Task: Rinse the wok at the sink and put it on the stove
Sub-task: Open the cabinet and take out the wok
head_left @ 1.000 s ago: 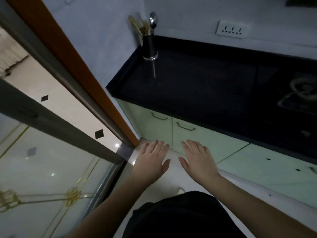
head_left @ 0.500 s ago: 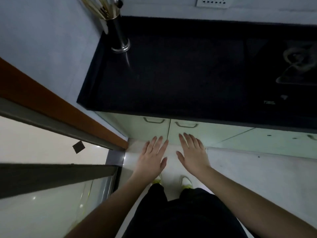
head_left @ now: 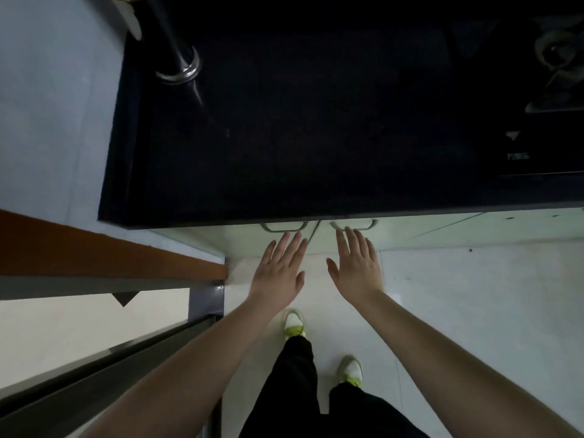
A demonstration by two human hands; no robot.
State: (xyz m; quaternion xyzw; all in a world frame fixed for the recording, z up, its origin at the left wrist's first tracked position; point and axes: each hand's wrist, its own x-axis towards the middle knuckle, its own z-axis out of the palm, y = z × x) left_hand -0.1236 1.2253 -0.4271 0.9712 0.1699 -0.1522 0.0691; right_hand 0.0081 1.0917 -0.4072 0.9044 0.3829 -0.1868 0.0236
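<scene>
No wok and no sink are in view. The stove shows at the far right edge of the black counter, with one burner ring visible. My left hand and my right hand are stretched out side by side, palms down, fingers spread, holding nothing. They hover in front of the counter's front edge, over the pale cabinet doors and the floor.
A steel utensil holder stands at the counter's back left corner by the wall. Pale green cabinet doors with metal handles sit below the counter. A wood-framed sliding glass door is at my left. My feet stand on white floor tiles.
The view has tilted down and moved closer to the counter. The wall socket has left the frame, and my legs and shoes have come into sight. Both hands stay flat and empty.
</scene>
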